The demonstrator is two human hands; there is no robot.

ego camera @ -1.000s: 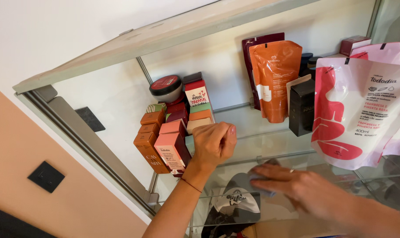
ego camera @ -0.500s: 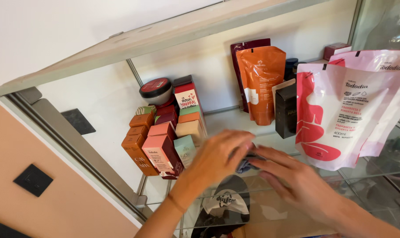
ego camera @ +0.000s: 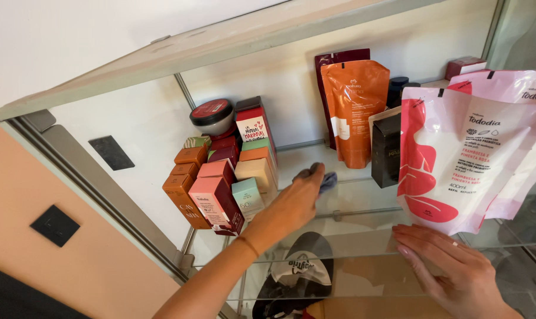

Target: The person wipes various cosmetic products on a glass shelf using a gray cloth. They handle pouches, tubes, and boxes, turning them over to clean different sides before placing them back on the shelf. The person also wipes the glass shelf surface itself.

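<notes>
A small grey-blue cloth (ego camera: 326, 180) lies bunched on the glass shelf (ego camera: 362, 204), pinched under the fingers of the left hand (ego camera: 294, 204). At its 9 o'clock stands a cluster of orange, pink and cream cardboard boxes (ego camera: 221, 186); at 1 o'clock, an orange stand-up pouch (ego camera: 355, 109). The right hand (ego camera: 451, 269), fingers together and flat, rests on the shelf edge at 4 o'clock, just below a pink-and-white refill pouch (ego camera: 463, 156).
</notes>
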